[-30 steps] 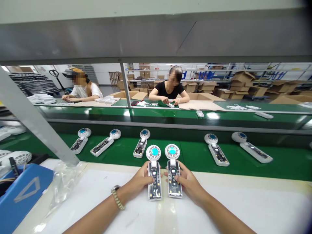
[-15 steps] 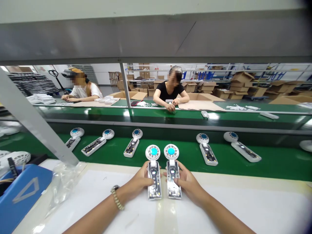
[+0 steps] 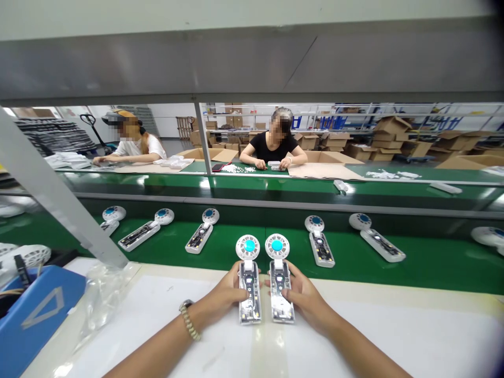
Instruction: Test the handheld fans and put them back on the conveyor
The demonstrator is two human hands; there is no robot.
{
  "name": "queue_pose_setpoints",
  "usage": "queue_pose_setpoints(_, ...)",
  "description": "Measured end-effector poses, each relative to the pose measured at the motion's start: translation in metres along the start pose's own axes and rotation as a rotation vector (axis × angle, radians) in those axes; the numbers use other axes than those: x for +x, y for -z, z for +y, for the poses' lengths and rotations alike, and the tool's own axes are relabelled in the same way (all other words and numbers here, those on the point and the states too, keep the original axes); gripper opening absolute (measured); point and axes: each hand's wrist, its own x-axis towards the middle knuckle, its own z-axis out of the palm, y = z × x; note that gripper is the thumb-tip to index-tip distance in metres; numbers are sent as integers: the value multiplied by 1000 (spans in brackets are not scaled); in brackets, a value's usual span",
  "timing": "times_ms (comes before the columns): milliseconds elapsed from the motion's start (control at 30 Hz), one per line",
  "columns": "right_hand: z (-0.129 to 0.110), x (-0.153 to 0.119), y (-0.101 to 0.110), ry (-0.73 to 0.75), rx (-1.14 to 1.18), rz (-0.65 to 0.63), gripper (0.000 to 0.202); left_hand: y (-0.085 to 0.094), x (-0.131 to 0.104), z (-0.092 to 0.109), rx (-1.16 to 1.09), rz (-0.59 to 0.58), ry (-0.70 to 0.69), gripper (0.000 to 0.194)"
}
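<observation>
The belt's fans [image 3: 200, 237] have slid left while the left hand [image 3: 224, 295] and right hand [image 3: 301, 295] each clasp a fan [image 3: 249, 281], [image 3: 280, 281] at the bench edge; keep both level, thumbs off the boards.

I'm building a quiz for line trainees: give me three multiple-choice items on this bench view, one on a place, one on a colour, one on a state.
1. Where do the two held fan units lie?
A. on the white bench
B. on the green belt
C. in the blue bin

2. What colour are their fan hubs?
A. red
B. turquoise
C. black

3. How are their handles?
A. open, boards showing
B. closed
C. wrapped

Answers: A, left hand and right hand hold them on the white bench; B, left fan unit and right fan unit show turquoise hubs; A, circuit boards show.
</observation>
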Motion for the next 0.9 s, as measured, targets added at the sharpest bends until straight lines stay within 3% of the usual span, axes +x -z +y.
queue_pose_setpoints(200, 3, 1, 5, 7, -2, -30, 78, -1, 1, 1, -19, 31, -6, 56)
queue_pose_setpoints(633, 4, 2, 3, 20, 38, -35, 74, -1, 0, 3, -52, -20, -7, 55)
queue_pose_setpoints(733, -5, -2, -3, -43, 110, -21, 55, -4, -3, 6, -94, -42, -36, 55)
queue_pose_setpoints(800, -12, -6, -7, -102, 179, -20, 35, -6, -4, 7, -149, -16, -39, 41)
queue_pose_setpoints(833, -15, -7, -9, -121, 200, -20, 40, -7, -3, 6, -183, 9, -14, 34)
queue_pose_setpoints(900, -21, -7, -9, -136, 197, 12, 56, -6, 1, 7, -235, 53, 56, 47)
